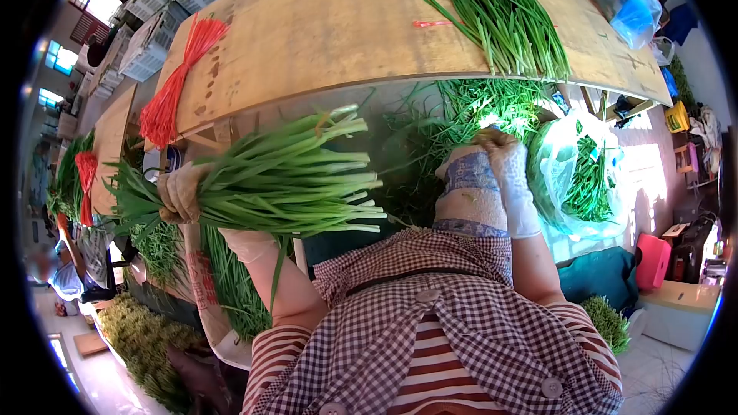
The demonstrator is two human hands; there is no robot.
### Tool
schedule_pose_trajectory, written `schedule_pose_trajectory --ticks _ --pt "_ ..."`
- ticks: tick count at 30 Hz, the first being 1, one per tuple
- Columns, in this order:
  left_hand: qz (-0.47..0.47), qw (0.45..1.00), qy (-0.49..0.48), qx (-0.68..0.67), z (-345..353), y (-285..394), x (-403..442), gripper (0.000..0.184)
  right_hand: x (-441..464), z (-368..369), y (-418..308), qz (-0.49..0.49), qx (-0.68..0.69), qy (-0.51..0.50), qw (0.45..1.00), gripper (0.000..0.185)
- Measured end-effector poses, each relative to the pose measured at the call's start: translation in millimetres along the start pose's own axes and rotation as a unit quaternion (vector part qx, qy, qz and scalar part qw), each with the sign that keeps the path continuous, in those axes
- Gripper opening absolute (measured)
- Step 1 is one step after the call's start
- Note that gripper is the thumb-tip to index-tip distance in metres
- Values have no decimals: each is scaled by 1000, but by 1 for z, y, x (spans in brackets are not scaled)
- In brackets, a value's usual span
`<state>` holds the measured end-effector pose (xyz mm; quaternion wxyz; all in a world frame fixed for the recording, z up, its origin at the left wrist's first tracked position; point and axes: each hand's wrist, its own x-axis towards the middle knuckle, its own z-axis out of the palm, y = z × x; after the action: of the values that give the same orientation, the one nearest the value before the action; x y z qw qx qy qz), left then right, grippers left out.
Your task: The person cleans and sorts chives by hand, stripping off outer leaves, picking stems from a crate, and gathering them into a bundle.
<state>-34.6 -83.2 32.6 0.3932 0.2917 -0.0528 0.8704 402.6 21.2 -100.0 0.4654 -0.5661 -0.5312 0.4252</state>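
Observation:
My left hand [178, 194], in a stained pale glove, is wrapped round a thick bunch of garlic chives [292, 173]. The bunch lies nearly level, its pale cut ends facing right and its leaf tips sticking out left of my fist. My right hand [503, 152], gloved too and dirty at the fingers, is by my knee, over the blue-and-white patterned leg cover [470, 173]. Its fingers are curled in, and whatever they may hold is hidden. Beyond it lies a heap of loose green leaves [492, 104] on the floor.
A wooden table [307, 31] spans the front, bearing red ties [184, 81] and more chives [500, 11]. Right of my knee stands a clear plastic bag [550, 173] with greens. A sack of chives [238, 284] is at my left. White crates [146, 50] are stacked behind.

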Motion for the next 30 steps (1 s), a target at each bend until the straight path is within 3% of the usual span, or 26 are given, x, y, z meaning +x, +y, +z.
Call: schedule_pose_trajectory --ticks 2,4,6,10,12,14,15,18,19,21,24,25,26,28,30 --pt "-39 955 117 270 -10 9 -31 28 -9 -14 -32 -65 -298 10 952 16" --pt "-97 889 103 436 -25 13 -58 33 -35 17 -110 112 -23 -128 985 16" --pt "-113 848 -46 515 -26 8 -66 42 -59 43 -133 -23 64 -296 953 21" --pt "-162 880 -21 446 -29 8 -52 47 -85 87 -144 109 119 -397 903 27" --pt "-80 868 161 462 2 -22 -37 22 -90 95 -150 123 160 -431 879 28" --pt "-76 959 92 257 12 -32 -10 13 -92 98 -160 78 204 -451 865 26" --pt "-71 985 56 147 15 -36 1 12 -92 97 -169 130 172 -449 867 25" --pt "-50 980 -52 -186 24 -39 18 25 -85 90 -151 139 126 -382 905 23" --pt "-48 979 -35 -195 29 -38 17 25 -76 78 -146 43 118 -369 921 20" --pt "-56 981 -29 -186 28 -28 24 28 -57 51 -129 -22 58 -322 945 18" --pt "-56 980 -35 -186 22 -14 30 27 -27 16 -72 110 52 -107 987 16" --pt "-55 981 -41 -184 14 -8 31 27 -15 8 -38 16 -218 8 976 16" --pt "-52 980 -49 -183 8 -6 32 27 -11 -2 -30 -30 -384 -11 923 18" --pt "-47 985 -33 -165 -1 -7 28 26 -23 12 -55 -8 -198 -63 978 18" --pt "-43 988 -12 -145 2 -12 26 26 -38 28 -97 64 -5 -185 981 17"
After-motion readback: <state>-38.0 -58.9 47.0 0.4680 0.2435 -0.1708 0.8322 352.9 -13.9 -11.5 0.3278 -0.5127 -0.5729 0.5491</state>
